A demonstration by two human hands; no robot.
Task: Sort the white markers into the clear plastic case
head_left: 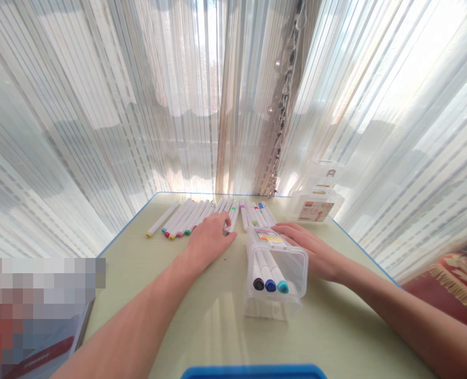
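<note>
A row of several white markers (186, 217) with coloured caps lies across the far side of a pale green table (202, 326). My left hand (210, 238) reaches into the row with its fingers curled over a marker (231, 220) near the middle. A clear plastic marker box (275, 271) lies on its side at the centre, with three markers inside showing black, blue and teal caps. My right hand (310, 247) rests flat against the box's right side, fingers stretched out along it.
A clear lid or second container with an orange label (316, 208) stands at the far right corner. Sheer white curtains surround the table. A blue edge (253, 371) shows at the bottom, and a red patterned cloth (454, 284) lies to the right.
</note>
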